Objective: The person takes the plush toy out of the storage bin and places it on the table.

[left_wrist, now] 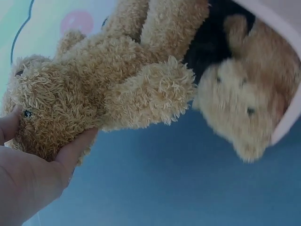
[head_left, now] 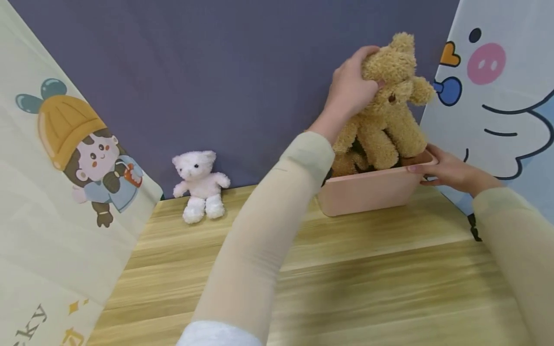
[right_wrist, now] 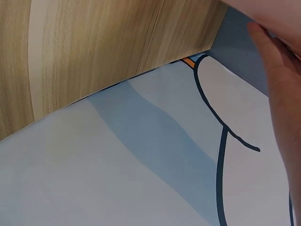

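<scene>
My left hand [head_left: 352,89] grips a curly tan teddy bear [head_left: 394,65] by its head, thumb on the near side. The bear is upright, its legs hanging at the mouth of a pink bin [head_left: 368,193]. In the left wrist view, a second tan teddy bear [left_wrist: 235,101] lies in the bin with its head by the rim. My right hand [head_left: 452,168] holds the bin's right end, thumb over the rim and fingers beneath. The right wrist view shows that hand [right_wrist: 282,89] against the bin's underside at the top right corner.
A small white teddy bear [head_left: 198,180] sits against the dark back wall [head_left: 195,72], left of the bin. The wood-grain table [head_left: 368,288] is bounded by printed cartoon panels, the left panel [head_left: 52,230] and the right panel [head_left: 519,29]. A black strap [head_left: 474,228] hangs at the table's right edge.
</scene>
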The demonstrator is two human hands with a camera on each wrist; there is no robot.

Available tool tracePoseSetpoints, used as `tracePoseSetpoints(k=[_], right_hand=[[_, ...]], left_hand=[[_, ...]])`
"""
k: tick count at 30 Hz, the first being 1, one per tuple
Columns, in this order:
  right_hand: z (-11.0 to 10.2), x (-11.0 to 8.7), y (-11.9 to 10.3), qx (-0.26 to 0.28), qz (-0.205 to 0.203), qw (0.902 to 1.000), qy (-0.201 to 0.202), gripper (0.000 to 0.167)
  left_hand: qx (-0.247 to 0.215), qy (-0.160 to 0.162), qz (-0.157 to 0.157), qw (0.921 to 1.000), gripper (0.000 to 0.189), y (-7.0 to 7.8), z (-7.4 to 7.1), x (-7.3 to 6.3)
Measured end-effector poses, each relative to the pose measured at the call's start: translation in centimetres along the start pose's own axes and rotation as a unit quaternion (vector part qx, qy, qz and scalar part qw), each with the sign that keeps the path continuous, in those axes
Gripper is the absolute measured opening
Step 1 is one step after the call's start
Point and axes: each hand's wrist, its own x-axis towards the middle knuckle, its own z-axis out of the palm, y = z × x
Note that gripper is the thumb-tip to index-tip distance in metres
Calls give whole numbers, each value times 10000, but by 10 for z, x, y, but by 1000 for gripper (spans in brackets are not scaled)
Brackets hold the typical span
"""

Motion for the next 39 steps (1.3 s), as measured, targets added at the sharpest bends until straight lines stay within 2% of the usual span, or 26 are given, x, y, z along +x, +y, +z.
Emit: tracePoseSetpoints(k=[3, 8, 11, 16, 20, 25, 34, 39], right_hand=[[3, 1, 1, 0, -34, 10000, -6, 105], [7, 4, -4, 95, -39, 9999, 44, 108], [7, 5, -5, 60, -33, 9999, 77, 110], [3, 6, -2, 7, -41, 9999, 95, 109], [1, 7, 2, 96, -79, 9999, 96, 109], [1, 8, 6, 34, -120, 9998, 134, 108], [0, 10, 14, 12, -118, 9998, 156, 107], [-2, 11, 15, -83, -163, 9996, 198, 106]], left_hand=[[-261, 216, 89, 9994, 65, -5, -27, -1], [-522, 562, 218, 9968, 60, -17, -81, -8], [-672, 654, 234, 9953, 57, -25, -110, -13], [-616, 764, 110, 9951, 56, -40, -143, -18], [-607, 826, -108, 9947, 56, -52, -156, -21], [-639, 767, -280, 9946, 56, -64, -165, -24], [-772, 640, -434, 9940, 55, -76, -177, -28], [-787, 593, -658, 9930, 58, -85, -187, -29]])
